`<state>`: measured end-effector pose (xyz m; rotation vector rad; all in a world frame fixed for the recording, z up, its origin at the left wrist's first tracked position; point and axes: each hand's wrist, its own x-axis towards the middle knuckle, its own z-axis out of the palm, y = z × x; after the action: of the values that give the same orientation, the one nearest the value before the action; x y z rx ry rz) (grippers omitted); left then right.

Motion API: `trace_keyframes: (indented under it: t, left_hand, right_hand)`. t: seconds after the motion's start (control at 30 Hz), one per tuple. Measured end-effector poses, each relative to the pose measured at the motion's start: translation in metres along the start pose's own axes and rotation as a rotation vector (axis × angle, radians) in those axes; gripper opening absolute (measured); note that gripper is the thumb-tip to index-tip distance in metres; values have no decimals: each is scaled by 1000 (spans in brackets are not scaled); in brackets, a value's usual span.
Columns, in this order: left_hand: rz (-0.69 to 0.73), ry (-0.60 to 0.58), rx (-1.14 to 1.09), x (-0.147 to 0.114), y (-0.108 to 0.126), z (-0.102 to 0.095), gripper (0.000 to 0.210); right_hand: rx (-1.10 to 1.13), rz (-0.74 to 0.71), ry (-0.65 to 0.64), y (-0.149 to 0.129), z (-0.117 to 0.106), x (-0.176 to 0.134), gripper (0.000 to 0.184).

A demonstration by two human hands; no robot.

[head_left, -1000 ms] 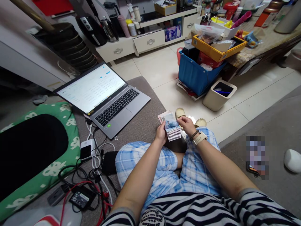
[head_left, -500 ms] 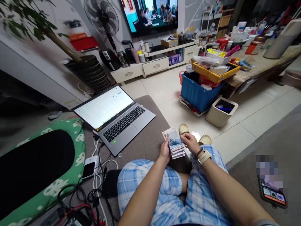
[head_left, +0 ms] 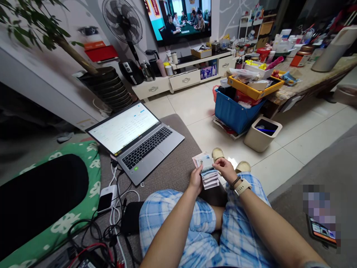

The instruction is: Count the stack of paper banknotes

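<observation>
A fanned stack of banknotes (head_left: 210,180) is held above my lap, with pinkish and bluish notes showing. My left hand (head_left: 196,179) grips the stack from its left side, thumb on top. At the upper right edge of the notes, my right hand (head_left: 225,169) is closed in a pinch on a banknote; a bracelet and a pale watch (head_left: 242,187) are on that wrist. A greyish note face lies uppermost between the hands. The fingers beneath the stack are hidden.
An open laptop (head_left: 150,149) stands on the grey sofa seat to the left, beside tangled cables and a white power bank (head_left: 107,198). A phone (head_left: 320,230) lies at right. Slippers (head_left: 218,153), a beige bin (head_left: 262,139) and a blue crate (head_left: 235,111) are on the floor.
The top note between my hands has turned from a bluish face to a greyish one. My right hand has shifted slightly left; my left hand keeps its hold.
</observation>
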<state>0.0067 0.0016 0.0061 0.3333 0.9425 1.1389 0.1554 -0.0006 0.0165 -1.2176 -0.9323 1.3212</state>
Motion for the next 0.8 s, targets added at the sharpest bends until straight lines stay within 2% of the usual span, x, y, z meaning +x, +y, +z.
trace_keyframes:
  t: [0.17,0.5,0.8]
  left_hand:
    - [7,-11,34,-2,1,-1,30]
    - [-16,4,17,0,0,-1,28]
    - [-24,28,-39,3,-2,-1,31]
  right_hand:
    - [-26,-9,31,6,-1,3,51]
    - [-75,-53,-3,-1,-1,0,47]
    - [-7,-5,-64,-7,1,-3,50]
